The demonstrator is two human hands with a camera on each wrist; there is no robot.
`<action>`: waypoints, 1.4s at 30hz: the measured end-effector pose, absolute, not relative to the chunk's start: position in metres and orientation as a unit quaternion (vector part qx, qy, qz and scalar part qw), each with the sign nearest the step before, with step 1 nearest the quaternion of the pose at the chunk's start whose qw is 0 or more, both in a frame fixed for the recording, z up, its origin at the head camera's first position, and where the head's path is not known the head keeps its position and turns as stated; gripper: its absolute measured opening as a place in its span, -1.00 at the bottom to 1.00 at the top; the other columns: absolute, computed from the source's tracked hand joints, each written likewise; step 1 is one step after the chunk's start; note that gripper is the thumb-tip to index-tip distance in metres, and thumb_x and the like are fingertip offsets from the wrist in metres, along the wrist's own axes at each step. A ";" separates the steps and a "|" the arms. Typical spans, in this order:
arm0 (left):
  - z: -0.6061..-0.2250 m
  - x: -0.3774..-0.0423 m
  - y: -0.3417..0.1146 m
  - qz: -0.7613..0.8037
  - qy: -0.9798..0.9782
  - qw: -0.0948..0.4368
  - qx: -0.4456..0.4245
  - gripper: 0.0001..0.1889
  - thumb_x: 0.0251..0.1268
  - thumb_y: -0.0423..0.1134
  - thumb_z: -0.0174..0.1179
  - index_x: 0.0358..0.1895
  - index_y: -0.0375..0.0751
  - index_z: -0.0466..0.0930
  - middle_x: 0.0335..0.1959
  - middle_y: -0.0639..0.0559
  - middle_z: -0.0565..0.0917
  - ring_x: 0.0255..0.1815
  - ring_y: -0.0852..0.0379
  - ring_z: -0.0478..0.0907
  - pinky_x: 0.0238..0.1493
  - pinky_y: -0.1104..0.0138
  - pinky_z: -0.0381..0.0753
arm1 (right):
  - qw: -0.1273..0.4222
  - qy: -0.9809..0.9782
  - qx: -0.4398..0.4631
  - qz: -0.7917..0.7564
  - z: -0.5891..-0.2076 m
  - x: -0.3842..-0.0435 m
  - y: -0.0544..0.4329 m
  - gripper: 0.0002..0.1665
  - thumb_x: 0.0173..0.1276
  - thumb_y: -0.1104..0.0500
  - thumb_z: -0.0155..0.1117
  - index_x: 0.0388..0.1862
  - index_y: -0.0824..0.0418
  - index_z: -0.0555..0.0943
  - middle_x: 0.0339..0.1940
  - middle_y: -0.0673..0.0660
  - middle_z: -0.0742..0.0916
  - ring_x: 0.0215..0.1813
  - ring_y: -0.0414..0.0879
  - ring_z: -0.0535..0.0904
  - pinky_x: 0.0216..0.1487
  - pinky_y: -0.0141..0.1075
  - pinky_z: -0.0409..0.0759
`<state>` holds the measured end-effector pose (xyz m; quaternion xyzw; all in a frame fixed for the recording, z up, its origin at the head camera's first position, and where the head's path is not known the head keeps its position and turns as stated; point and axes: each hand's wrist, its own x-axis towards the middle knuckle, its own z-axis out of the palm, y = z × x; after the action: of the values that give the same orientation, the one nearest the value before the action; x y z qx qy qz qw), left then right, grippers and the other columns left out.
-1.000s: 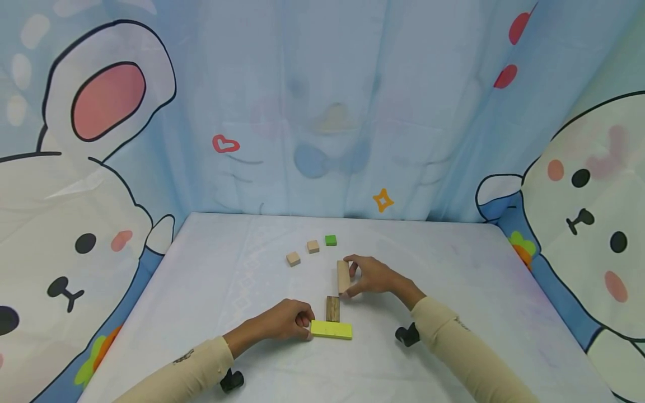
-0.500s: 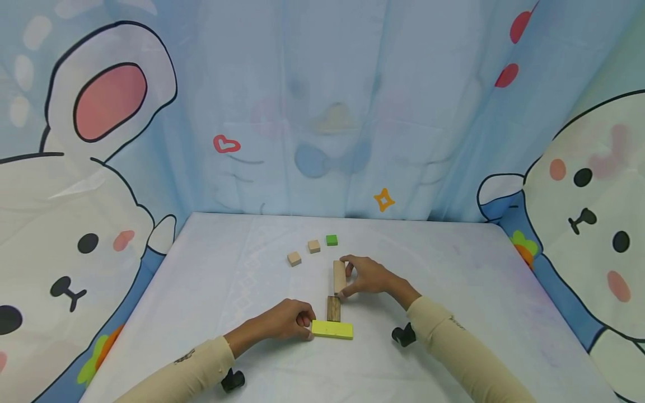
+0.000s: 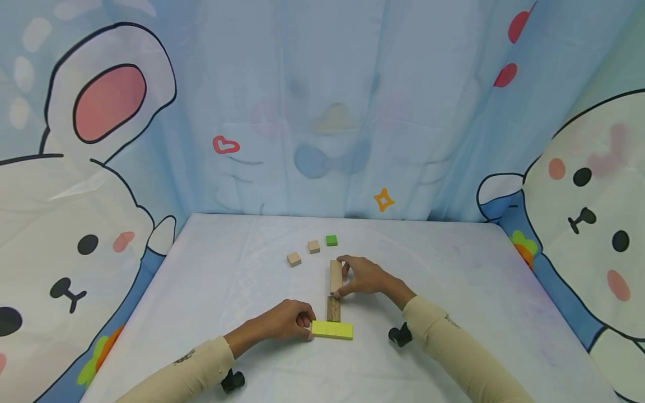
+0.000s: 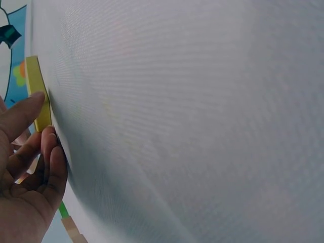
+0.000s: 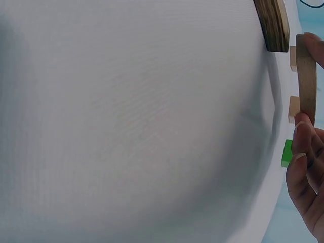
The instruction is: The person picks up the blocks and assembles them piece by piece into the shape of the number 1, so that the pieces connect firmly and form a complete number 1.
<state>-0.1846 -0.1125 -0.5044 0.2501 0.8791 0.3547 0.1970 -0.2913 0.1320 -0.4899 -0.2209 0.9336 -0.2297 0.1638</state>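
Shifting toward nine o'clock since half a second ago, the pale block (image 3: pixel 335 275) is travelling with the right hand (image 3: pixel 367 275), which is pinching its ends. Nearest, the left hand (image 3: pixel 286 320) is pinching the yellow block (image 3: pixel 332 330) at its nine-o'clock end. Beyond, the dark block (image 3: pixel 333 309) is lying at twelve; whether the pale block beyond it is touching it, I cannot tell. Looking like wood, the pale block is probably handling light and stiff, its ends giving sound holds. Farther along the tabletop (image 3: pixel 443 263), a pale cube (image 3: pixel 294 259) is resting at ten o'clock from it, a second pale cube (image 3: pixel 313 247) at eleven, a green block (image 3: pixel 331 240) at twelve.

Pale block (image 3: pixel 335 276): bare-looking wood, matt. Dark brown block (image 5: pixel 276 28): wood, streaked grain. Yellow bar (image 3: pixel 332 330): smooth, matt, paint-like. White tablecloth (image 3: pixel 453 291): woven cloth, fine-textured, matt. Printed curtain (image 3: pixel 252 67): cloth, faint sheen. Beige sleeves (image 3: pixel 463 344): matt cloth.
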 end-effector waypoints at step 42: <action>-0.509 -0.188 -0.114 0.354 0.877 0.200 0.254 -0.77 0.12 -0.30 0.47 -0.17 -0.18 0.67 -0.47 0.22 0.52 -0.43 0.38 0.41 -0.34 0.51 0.45 | 0.170 0.930 -0.221 -0.240 -0.501 -0.292 0.129 0.18 -0.08 -0.21 0.67 0.44 0.27 0.37 -0.18 -0.05 0.61 -0.15 -0.15 0.46 -0.11 -0.22 0.46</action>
<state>-0.1881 -0.1137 -0.5090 0.2541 0.8774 0.3544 0.2002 -0.2921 0.1291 -0.5015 -0.2213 0.9298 -0.2402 0.1699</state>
